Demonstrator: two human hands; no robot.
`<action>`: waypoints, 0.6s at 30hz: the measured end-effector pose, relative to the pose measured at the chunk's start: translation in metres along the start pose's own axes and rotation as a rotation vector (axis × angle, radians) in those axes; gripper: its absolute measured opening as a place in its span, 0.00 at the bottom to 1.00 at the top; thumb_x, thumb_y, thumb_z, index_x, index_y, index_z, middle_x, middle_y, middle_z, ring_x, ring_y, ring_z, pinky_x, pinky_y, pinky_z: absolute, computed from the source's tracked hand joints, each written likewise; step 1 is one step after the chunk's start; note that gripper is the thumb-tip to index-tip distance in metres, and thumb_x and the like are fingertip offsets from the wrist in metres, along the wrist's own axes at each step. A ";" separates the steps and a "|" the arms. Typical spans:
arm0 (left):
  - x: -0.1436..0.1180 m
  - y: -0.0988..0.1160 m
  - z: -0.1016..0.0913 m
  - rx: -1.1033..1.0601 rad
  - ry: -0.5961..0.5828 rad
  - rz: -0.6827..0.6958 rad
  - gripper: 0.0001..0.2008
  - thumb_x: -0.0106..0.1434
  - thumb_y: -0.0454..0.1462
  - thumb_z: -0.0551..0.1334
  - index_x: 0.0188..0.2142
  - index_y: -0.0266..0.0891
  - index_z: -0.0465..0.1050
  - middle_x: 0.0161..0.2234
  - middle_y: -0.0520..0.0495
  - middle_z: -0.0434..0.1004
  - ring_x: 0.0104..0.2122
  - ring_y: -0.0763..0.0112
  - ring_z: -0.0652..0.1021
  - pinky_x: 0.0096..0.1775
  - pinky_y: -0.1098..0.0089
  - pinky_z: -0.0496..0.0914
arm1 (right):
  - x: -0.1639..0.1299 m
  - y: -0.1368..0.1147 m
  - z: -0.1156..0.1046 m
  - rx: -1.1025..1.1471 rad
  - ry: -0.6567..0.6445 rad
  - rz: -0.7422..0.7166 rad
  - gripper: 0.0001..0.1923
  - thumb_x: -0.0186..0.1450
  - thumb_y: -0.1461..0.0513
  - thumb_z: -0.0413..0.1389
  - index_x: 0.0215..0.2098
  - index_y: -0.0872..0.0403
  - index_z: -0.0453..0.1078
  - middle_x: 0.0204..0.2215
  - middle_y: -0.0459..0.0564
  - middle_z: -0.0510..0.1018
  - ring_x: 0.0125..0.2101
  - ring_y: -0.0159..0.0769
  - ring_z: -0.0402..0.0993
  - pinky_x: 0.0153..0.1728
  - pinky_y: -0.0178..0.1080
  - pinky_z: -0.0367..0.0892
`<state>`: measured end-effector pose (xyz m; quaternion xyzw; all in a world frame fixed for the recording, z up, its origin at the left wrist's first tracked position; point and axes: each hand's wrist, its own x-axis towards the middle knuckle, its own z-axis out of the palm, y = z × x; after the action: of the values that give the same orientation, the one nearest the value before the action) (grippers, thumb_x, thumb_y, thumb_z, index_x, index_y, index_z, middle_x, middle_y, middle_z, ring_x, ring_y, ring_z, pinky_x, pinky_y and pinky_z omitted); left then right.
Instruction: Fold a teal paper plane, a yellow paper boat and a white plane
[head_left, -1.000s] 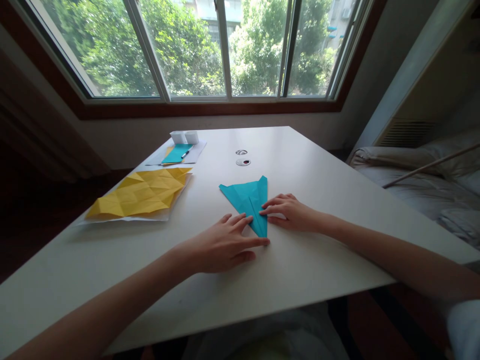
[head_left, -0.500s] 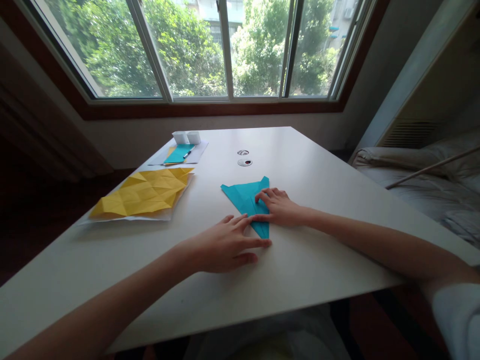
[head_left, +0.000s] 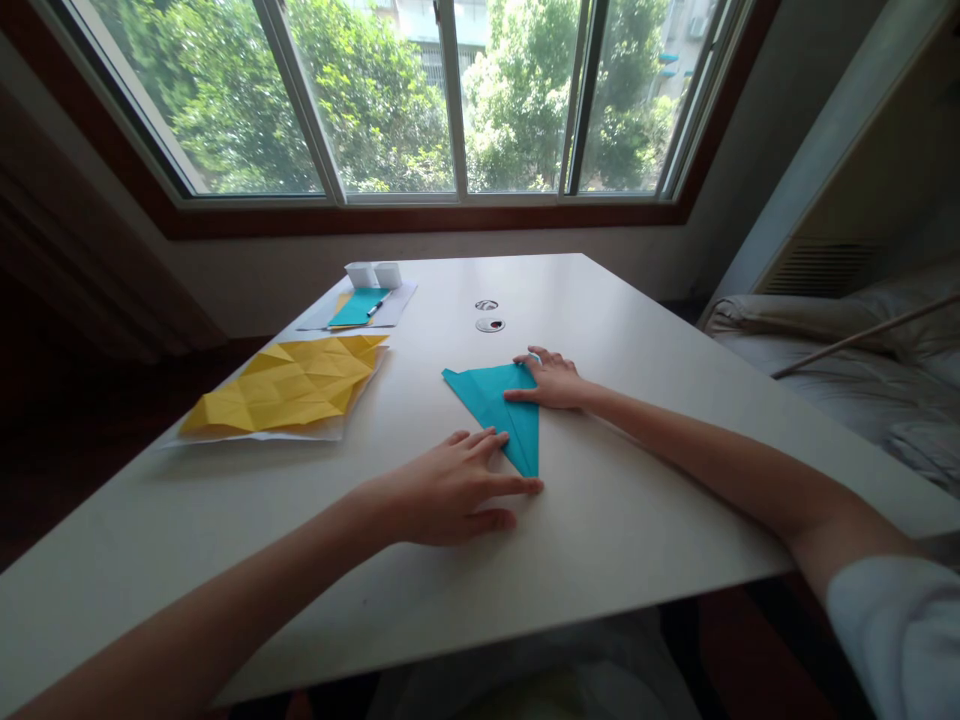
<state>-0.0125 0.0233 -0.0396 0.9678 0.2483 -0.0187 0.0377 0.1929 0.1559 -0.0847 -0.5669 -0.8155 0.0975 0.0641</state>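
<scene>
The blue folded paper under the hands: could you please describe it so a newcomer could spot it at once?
On the white table below the window, look near the middle, between the left hand and right hand. The blue folded paper lies flat there, a long triangle pointing toward the person, unlike the creased yellow sheet to its left.

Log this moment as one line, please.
left hand: flat, pinning near tip of blue folded paper | right hand: pressing its far corner | paper flat on white table | yellow creased sheet lies left
</scene>
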 end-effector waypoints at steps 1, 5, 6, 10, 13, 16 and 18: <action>0.000 0.000 0.000 -0.003 0.006 0.000 0.21 0.64 0.48 0.50 0.57 0.57 0.57 0.54 0.39 0.63 0.57 0.49 0.61 0.50 0.50 0.60 | 0.004 0.002 0.001 0.000 0.017 0.021 0.46 0.49 0.33 0.45 0.60 0.44 0.49 0.63 0.52 0.44 0.59 0.55 0.43 0.54 0.56 0.45; 0.000 -0.001 0.000 -0.005 -0.003 0.005 0.21 0.64 0.48 0.50 0.57 0.57 0.57 0.54 0.38 0.63 0.57 0.49 0.61 0.49 0.49 0.60 | 0.020 0.012 0.003 -0.006 0.078 0.096 0.45 0.50 0.33 0.44 0.59 0.45 0.52 0.62 0.53 0.47 0.58 0.55 0.46 0.54 0.56 0.46; 0.000 -0.001 0.000 -0.005 -0.008 0.007 0.22 0.64 0.48 0.50 0.57 0.57 0.57 0.53 0.38 0.63 0.57 0.48 0.61 0.49 0.49 0.60 | 0.024 0.015 0.004 -0.011 0.090 0.114 0.44 0.50 0.33 0.44 0.58 0.45 0.53 0.62 0.53 0.48 0.58 0.55 0.47 0.54 0.56 0.46; -0.001 -0.001 -0.001 -0.009 0.000 0.009 0.23 0.63 0.50 0.50 0.58 0.58 0.56 0.53 0.38 0.63 0.56 0.47 0.61 0.49 0.49 0.60 | 0.039 0.026 0.004 -0.022 0.138 0.191 0.42 0.51 0.34 0.43 0.57 0.46 0.55 0.60 0.54 0.52 0.57 0.55 0.48 0.53 0.58 0.46; -0.002 -0.001 -0.002 -0.017 -0.002 0.012 0.23 0.63 0.50 0.50 0.58 0.57 0.56 0.54 0.38 0.63 0.56 0.48 0.61 0.49 0.50 0.60 | 0.047 0.034 0.002 -0.011 0.165 0.246 0.45 0.50 0.33 0.44 0.57 0.48 0.55 0.59 0.56 0.54 0.56 0.56 0.50 0.52 0.58 0.47; -0.002 0.000 -0.003 -0.024 -0.009 0.007 0.23 0.63 0.50 0.50 0.58 0.57 0.56 0.54 0.38 0.62 0.57 0.48 0.60 0.50 0.49 0.59 | 0.053 0.041 0.001 -0.008 0.198 0.279 0.44 0.50 0.34 0.45 0.57 0.49 0.55 0.58 0.56 0.55 0.56 0.56 0.51 0.52 0.58 0.47; -0.003 0.000 -0.003 -0.023 -0.013 0.001 0.23 0.63 0.51 0.49 0.58 0.58 0.55 0.55 0.37 0.61 0.57 0.47 0.59 0.49 0.49 0.59 | 0.054 0.046 0.000 -0.025 0.246 0.273 0.42 0.52 0.35 0.46 0.57 0.49 0.56 0.58 0.56 0.56 0.55 0.57 0.51 0.53 0.59 0.47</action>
<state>-0.0154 0.0225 -0.0361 0.9672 0.2479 -0.0220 0.0507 0.2159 0.2223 -0.0952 -0.6808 -0.7181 0.0248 0.1425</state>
